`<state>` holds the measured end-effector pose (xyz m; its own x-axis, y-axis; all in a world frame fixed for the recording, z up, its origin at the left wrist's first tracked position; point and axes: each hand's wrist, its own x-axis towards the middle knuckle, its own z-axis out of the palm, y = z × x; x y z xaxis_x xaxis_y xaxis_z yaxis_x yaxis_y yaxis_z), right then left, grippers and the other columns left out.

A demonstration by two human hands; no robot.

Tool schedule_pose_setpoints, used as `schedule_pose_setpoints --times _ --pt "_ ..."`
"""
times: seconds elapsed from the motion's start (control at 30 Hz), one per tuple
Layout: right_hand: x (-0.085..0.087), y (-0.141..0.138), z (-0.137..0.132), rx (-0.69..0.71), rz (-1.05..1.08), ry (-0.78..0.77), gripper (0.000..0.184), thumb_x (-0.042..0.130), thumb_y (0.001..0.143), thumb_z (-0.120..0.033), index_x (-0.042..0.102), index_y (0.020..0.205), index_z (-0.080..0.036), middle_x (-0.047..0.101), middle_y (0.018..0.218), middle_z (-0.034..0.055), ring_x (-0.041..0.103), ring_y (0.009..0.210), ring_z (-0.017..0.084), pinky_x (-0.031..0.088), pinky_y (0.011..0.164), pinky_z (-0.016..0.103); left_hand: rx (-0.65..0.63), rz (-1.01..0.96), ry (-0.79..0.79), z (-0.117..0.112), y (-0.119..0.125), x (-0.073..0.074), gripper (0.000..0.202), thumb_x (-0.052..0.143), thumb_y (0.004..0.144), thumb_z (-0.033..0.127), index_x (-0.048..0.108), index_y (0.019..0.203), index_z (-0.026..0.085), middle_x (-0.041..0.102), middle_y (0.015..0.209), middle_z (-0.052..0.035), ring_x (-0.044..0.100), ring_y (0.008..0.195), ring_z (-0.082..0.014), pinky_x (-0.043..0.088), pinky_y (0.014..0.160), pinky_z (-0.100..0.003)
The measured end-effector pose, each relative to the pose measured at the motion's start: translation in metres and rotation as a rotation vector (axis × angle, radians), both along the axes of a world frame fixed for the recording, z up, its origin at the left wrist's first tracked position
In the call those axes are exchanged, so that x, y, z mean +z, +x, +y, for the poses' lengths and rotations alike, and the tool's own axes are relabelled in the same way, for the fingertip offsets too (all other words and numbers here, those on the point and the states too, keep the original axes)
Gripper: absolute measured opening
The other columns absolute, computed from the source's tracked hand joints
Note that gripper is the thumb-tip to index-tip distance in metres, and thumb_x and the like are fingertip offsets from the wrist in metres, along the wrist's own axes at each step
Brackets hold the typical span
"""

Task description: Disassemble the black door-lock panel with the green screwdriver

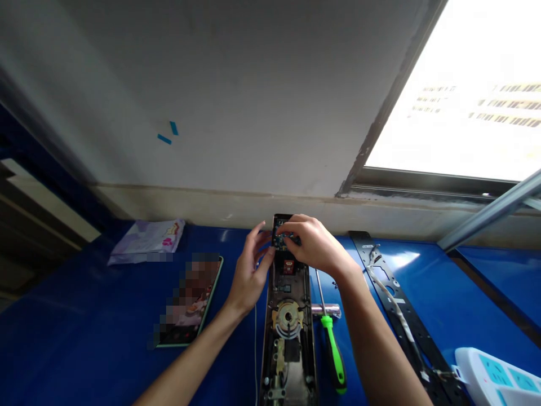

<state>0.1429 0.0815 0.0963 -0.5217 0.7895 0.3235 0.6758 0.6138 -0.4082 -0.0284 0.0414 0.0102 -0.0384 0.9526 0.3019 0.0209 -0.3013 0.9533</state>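
A long dark housing (270,304), which looks like an opened door lock panel, lies lengthwise in front of me. At its far end is a circuit board (280,241) with small blue components. My right hand (315,242) reaches over this end, its thumb and index finger bent down onto the board. My left hand (252,265) is at the housing's left edge, fingers apart and curved, thumb tip by the board. A red part (288,267) and a round metal hub (288,317) sit further down the housing. The right palm hides the board's right side.
Right of the housing lie a green-and-black screwdriver (335,355) and a shiny cylinder (332,310). Beyond my right arm are a long black plate (397,304) with a cable and a white power strip (486,372). A phone (196,304) and a soft packet (147,239) are left.
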Motion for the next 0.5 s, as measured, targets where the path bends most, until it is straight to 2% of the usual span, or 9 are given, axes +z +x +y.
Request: schedule_pose_setpoints --times 0.17,0.5 --pt "0.0 0.0 0.0005 0.018 -0.012 -0.015 0.029 0.063 0.09 -0.009 0.079 0.111 -0.019 0.073 0.106 0.0079 0.066 0.095 0.02 0.05 0.087 0.032 -0.037 -0.047 -0.049 0.0045 0.0044 0.0046 0.069 0.069 0.093 0.042 0.04 0.154 0.024 0.064 0.139 -0.0149 0.062 0.132 -0.0324 0.051 0.112 -0.053" --pt "0.0003 -0.0035 -0.0017 0.045 -0.065 -0.03 0.031 0.058 0.09 -0.009 0.079 0.109 -0.021 0.069 0.1 0.007 0.063 0.092 0.019 0.047 0.082 0.03 -0.044 -0.058 -0.079 -0.0006 0.0006 0.0012 0.068 0.068 0.095 0.043 0.038 0.154 0.025 0.067 0.136 -0.0136 0.066 0.128 -0.0285 0.055 0.108 -0.046"
